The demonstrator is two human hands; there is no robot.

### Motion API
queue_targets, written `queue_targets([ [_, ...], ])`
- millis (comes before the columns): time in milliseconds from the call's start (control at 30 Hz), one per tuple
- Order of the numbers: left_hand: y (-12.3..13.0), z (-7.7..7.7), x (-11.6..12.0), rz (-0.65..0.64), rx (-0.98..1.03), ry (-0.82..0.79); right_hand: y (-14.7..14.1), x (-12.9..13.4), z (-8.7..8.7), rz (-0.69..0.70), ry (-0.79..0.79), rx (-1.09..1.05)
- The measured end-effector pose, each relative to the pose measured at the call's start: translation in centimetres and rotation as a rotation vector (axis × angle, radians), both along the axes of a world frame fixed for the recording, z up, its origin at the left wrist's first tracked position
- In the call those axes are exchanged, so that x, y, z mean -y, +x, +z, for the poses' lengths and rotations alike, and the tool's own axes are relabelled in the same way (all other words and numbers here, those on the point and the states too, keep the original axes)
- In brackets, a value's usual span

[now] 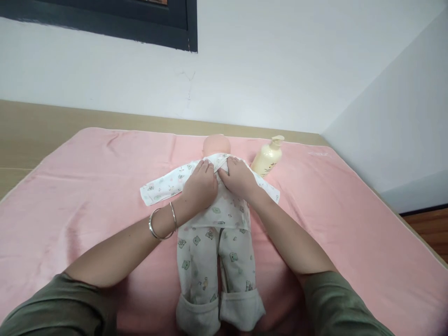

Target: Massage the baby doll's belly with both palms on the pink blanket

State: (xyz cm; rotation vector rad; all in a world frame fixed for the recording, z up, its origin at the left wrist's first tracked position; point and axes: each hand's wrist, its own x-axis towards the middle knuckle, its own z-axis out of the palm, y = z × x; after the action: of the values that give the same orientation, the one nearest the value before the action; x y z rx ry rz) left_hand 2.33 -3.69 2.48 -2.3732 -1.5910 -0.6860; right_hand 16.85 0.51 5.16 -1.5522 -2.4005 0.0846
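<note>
A baby doll (pixel 217 144) lies on its back, its head away from me. It wears a white printed baby shirt (pixel 224 212), the sleeves spread to both sides, and matching baby pants (pixel 205 261) with wide turned-up cuffs. At the left of the neckline, my left hand (pixel 202 184) has bent fingers closed on the shirt front; its thumb is hidden. Beside it, my right hand (pixel 240 176) holds the other side of the overlapping neckline, thumb towards the middle. The hands are close together and cover much of the doll's chest.
A cream pump bottle (pixel 269 157) lies tilted beside the doll's right-hand sleeve. Under everything is a pink mat (pixel 115 186) on a wooden surface (pixel 42 119). A white wall (pixel 259 70) stands behind, with a dark window frame (pixel 175 35) at upper left.
</note>
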Motion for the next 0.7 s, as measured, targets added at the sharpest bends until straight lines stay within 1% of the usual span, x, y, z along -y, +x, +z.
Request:
queue_targets([
  [133,-0.8,0.3,-1.6,0.068,0.15,-0.087,-0.8,3.2,-0.5,0.043,0.151,0.119],
  [200,-1.0,0.2,-2.1,0.117,0.197,-0.123,-0.9,3.7,-0.8,0.057,0.174,0.111],
  [267,-0.9,-0.1,-2.1,0.144,0.228,-0.116,-0.6,2.9,-1.1,0.049,0.137,0.05],
  [400,-0.5,-0.6,-1.7,0.126,0.23,-0.042,0.0,-0.6,-1.0,-0.022,0.042,-0.013],
  [467,-0.6,-0.7,-1.8,0.129,0.233,-0.059,0.0,-0.9,-0.8,-0.047,0.031,0.0],
  [533,-1.0,-0.6,-2.2,0.164,0.254,-0.116,-0.4,0.2,-0.6,-0.044,0.062,0.032],
  [600,-1.4,-0.3,-2.6,0.201,0.267,-0.168,-0.8,2.0,-0.4,-0.033,0.121,0.083],
  [667,-1.5,-0.1,-2.7,0.188,0.243,-0.186,-1.0,3.2,-0.5,-0.018,0.169,0.119],
  [700,-1.4,0.0,-2.5,0.164,0.221,-0.177,-1.0,3.4,-0.5,-0.002,0.184,0.119],
])
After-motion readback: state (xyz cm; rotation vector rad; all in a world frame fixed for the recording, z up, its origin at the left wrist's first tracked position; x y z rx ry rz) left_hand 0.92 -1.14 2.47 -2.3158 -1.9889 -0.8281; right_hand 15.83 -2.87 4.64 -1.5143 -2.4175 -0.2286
